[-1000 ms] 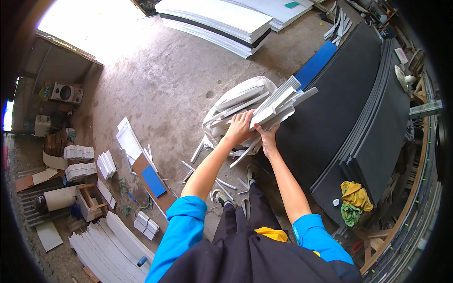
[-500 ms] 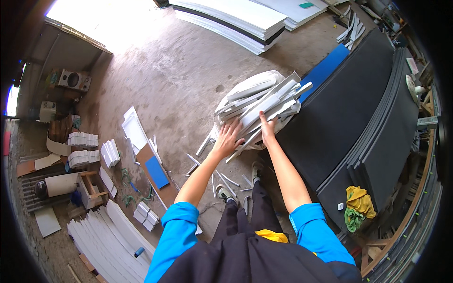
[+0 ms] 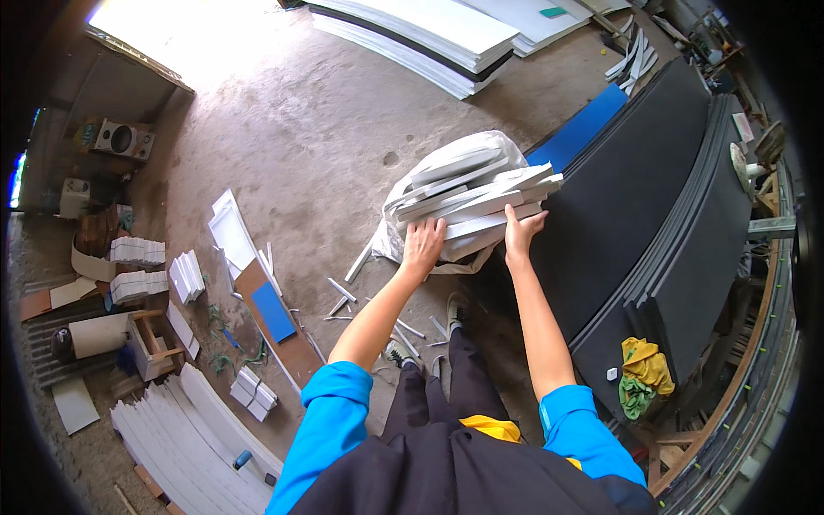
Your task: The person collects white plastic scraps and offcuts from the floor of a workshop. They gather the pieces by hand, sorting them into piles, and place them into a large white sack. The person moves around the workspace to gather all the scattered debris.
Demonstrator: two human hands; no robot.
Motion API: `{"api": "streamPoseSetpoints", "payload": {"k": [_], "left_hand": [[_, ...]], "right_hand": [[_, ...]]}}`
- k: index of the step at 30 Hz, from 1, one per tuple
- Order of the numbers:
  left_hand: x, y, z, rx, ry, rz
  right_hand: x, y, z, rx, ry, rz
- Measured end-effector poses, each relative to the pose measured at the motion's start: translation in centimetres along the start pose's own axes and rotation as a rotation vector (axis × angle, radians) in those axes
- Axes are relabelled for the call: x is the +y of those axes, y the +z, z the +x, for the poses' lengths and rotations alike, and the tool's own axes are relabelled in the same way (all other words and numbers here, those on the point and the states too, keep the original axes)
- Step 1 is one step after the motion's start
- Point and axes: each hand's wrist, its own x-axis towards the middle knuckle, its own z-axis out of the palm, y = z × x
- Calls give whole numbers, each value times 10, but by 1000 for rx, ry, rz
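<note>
A bundle of white foam-like strips lies across the mouth of a white plastic sack in front of me. My left hand grips the near left side of the bundle, its fingers bent over the lower strips. At the right end, my right hand holds the strips with the thumb up on their near face and the fingers round the ends. More strips fill the sack behind the bundle. What the undersides of the fingers touch is hidden.
Black sheets are stacked at the right, with a yellow cloth on them. A blue panel lies beyond the sack. Loose offcuts lie near my feet. White sheets are piled at the far side; long white panels stand lower left.
The strips under my hands have turned to lie more level and are gathered more tightly. My right hand has moved right to their ends, and my left hand's fingers have drawn together.
</note>
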Motion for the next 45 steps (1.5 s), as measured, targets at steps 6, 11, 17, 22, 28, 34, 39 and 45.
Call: {"api": "streamPoseSetpoints", "payload": {"k": [6, 11, 17, 22, 28, 34, 39, 45], "left_hand": [[12, -22, 0, -41, -53, -271], [6, -7, 14, -114, 74, -302], [4, 14, 21, -235, 5, -159], [15, 24, 39, -258, -7, -95], [12, 17, 39, -190, -1, -189], [-3, -15, 14, 17, -62, -468], [-26, -44, -79, 158, -300, -625], [-66, -21, -287, 236, -838, -631]], "right_hand": [[-55, -49, 4, -528, -989, -723], [-16, -24, 33, -610, -1297, -982], [7, 13, 48, -727, -1150, -1167], [14, 28, 69, -815, -1037, -1327], [8, 23, 67, -829, -1027, -1186], [-9, -3, 33, -709, -973, -887], [-16, -27, -37, -602, -959, -500], [-14, -30, -178, -802, -1082, -393]]}}
